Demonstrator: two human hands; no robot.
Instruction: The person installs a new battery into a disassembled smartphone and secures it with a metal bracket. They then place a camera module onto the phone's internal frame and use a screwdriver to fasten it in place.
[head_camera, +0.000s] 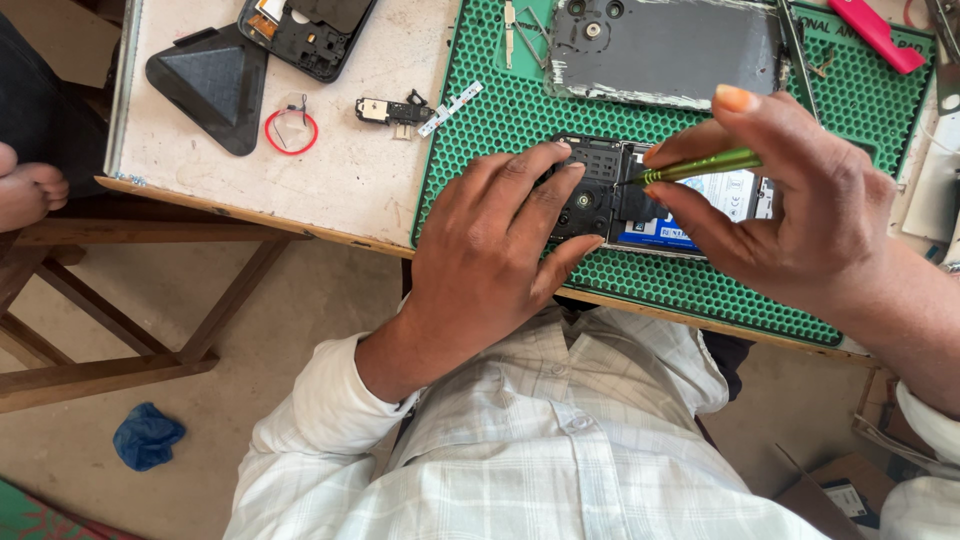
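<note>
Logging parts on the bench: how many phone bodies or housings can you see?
3. An opened phone on the green mat under both hands; a grey back cover at the mat's top; a black frame on the bare table, upper left, partly out of view. Others may be hidden.

both hands (500, 250) on opened phone (640, 195), green tool (700, 165) in right

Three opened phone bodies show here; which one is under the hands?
The opened phone on the green mat's near edge, battery exposed, left hand pressing it; the others lie untouched farther back.
</note>
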